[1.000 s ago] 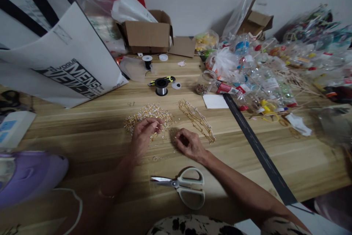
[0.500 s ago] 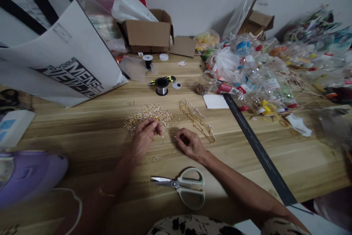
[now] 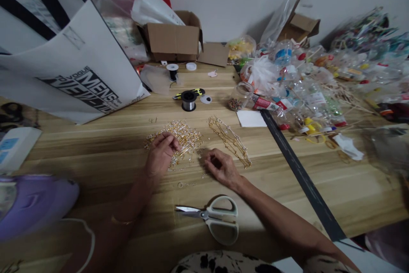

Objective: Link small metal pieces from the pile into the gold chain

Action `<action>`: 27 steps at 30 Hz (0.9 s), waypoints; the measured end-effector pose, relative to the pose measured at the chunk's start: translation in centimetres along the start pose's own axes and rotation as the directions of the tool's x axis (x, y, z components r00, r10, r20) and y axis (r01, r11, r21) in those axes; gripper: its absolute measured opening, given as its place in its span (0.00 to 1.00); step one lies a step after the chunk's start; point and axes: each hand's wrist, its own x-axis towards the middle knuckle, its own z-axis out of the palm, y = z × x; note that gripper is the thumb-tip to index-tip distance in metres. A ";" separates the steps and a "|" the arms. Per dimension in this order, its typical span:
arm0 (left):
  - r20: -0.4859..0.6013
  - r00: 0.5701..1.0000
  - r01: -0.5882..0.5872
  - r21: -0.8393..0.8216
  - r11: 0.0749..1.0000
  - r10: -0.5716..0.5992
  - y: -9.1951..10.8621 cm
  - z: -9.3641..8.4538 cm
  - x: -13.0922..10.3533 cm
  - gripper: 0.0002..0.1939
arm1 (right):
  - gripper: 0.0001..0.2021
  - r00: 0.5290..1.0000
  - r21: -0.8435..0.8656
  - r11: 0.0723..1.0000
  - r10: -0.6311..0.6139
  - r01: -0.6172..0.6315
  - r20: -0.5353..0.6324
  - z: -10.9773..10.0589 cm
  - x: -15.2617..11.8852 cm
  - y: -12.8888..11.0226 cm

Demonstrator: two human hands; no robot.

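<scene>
My left hand (image 3: 163,150) hovers over the left side of a pile of small gold and silver jewellery pieces (image 3: 188,136). Its fingertips are pinched together, and anything between them is too small to make out. Right of the pile, my right hand (image 3: 221,165) rests on the table with curled fingers, thumb and forefinger together. Something tiny and thin shows at its fingertips, too small to name. Gold and silver chains (image 3: 228,141) lie beyond the right hand. A short chain with a ring (image 3: 180,185) lies nearer me, above the open scissors (image 3: 211,215).
Behind the pile are a wire spool (image 3: 188,101), a yellow-black cutter (image 3: 201,91) and a bead jar (image 3: 239,96). Plastic bottles (image 3: 306,90) crowd the right. A large paper bag (image 3: 76,68) and a purple appliance (image 3: 38,205) stand left. A dark strip (image 3: 300,170) crosses the table.
My left hand has moved left and slightly away from my right hand, still pinched, uncovering more of the pile's middle. My right hand has stayed nearly still.
</scene>
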 end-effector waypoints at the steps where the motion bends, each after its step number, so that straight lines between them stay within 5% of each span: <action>1: -0.004 1.000 -0.001 0.002 1.000 0.001 0.0 0.0 0.0 0.04 | 0.03 1.000 0.002 1.000 0.003 -0.003 0.000 0.0 0.0 -0.1; 15: -0.054 0.998 -0.018 0.059 0.998 0.021 -0.1 -0.4 0.3 0.07 | 0.05 0.999 0.006 0.999 -0.039 0.040 -0.033 0.0 0.1 0.1; 27: 0.000 0.999 -0.045 0.455 0.890 0.050 -0.6 0.2 -0.5 0.07 | 0.06 0.995 0.031 0.995 -0.096 0.096 -0.001 -0.2 0.2 0.0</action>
